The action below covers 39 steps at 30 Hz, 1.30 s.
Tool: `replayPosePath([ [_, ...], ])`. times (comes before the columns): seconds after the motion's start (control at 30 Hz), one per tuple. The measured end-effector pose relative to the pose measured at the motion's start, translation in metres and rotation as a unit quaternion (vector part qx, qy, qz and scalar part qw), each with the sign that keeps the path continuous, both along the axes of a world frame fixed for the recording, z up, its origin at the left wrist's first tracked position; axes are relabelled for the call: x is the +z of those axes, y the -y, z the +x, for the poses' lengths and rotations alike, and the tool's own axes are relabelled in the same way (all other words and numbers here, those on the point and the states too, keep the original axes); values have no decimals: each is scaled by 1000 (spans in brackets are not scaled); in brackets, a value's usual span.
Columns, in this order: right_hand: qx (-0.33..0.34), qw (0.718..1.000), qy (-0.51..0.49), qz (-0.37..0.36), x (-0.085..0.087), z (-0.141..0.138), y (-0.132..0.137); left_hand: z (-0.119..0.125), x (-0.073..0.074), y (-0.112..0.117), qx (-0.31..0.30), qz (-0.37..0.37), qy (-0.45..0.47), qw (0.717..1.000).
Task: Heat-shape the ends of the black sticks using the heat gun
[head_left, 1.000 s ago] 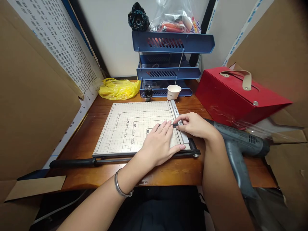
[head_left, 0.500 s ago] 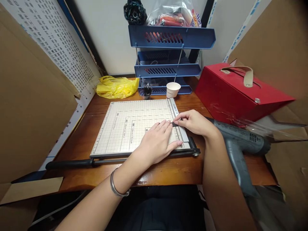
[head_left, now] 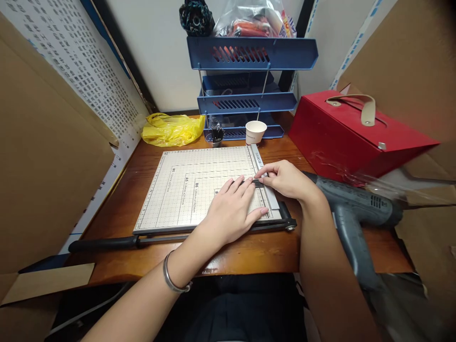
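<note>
A paper cutter board (head_left: pixel 185 190) with a printed grid lies on the wooden desk (head_left: pixel 249 251). Its black-handled blade arm (head_left: pixel 107 243) lies along the near edge. My left hand (head_left: pixel 231 209) rests flat on the board, fingers stretched out and together. My right hand (head_left: pixel 285 180) pinches a thin dark strip (head_left: pixel 253 182) at the metal ruler guide (head_left: pixel 265 183) on the board's right side. The left fingertips touch the strip's left end.
A grey heat gun (head_left: pixel 352 213) lies right of my right forearm. A red box with a tan handle (head_left: pixel 352 137) stands at the right. Behind the board are a paper cup (head_left: pixel 255 131), a yellow bag (head_left: pixel 171 129) and blue stacked trays (head_left: pixel 249 90). Cardboard walls flank both sides.
Both hands stay on the strip at the ruler guide; they have shifted very slightly toward the far edge. Most of the apparent shift comes from the camera.
</note>
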State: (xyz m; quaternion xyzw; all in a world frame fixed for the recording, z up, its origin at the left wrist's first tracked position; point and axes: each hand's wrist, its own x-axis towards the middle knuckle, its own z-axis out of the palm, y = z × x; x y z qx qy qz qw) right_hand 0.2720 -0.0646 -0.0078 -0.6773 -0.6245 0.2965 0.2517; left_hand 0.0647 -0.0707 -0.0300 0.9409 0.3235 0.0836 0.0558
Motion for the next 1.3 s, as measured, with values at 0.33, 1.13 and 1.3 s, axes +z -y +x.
replayPosePath([
  [0.33, -36, 997, -22, 58, -4, 2, -3, 1, 1, 1, -10, 29, -10, 999],
  [1.13, -24, 997, 9, 71, 0, 2, 1, 0, 6, -3, 11, 21, -9, 1000],
  [1.3, -27, 998, 9, 63, -1, 3, 0, 1, 6, -3, 5, 34, -18, 999],
])
